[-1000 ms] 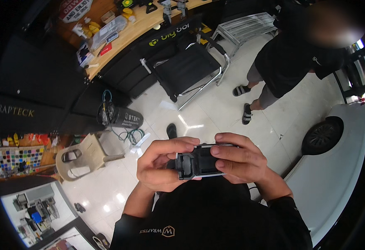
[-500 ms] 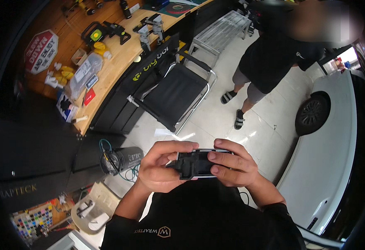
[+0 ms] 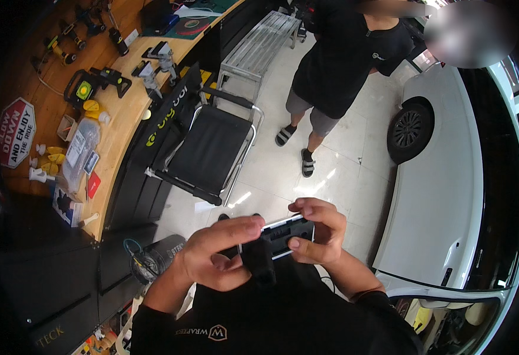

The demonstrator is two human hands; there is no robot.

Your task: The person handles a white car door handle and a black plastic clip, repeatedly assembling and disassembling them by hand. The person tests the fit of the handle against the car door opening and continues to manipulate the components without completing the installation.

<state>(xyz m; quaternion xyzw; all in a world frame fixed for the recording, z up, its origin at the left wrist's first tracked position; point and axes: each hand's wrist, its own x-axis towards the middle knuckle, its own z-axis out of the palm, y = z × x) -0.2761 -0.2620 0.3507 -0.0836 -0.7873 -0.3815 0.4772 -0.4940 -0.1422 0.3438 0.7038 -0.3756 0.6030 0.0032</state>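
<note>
In front of my chest I hold a flat black rectangular device with silver edges; its exact kind is not plain. A dark, blocky piece sits at its left end and juts toward my body. My left hand is closed round that end, thumb and fingers bent about the device and the block. On the right end my right hand grips too, fingers at the far edge and thumb pressed on the face. The device is tilted, right end farther from me.
A black folding chair stands ahead. Beyond it are a person in black and a metal bench. A wooden workbench with tools and bottles lines the left. A white car stands on the right.
The device has turned and tilted, and its dark block now points toward me. My right fingers moved off its face to the far edge, with the thumb on the face. The surroundings shifted left.
</note>
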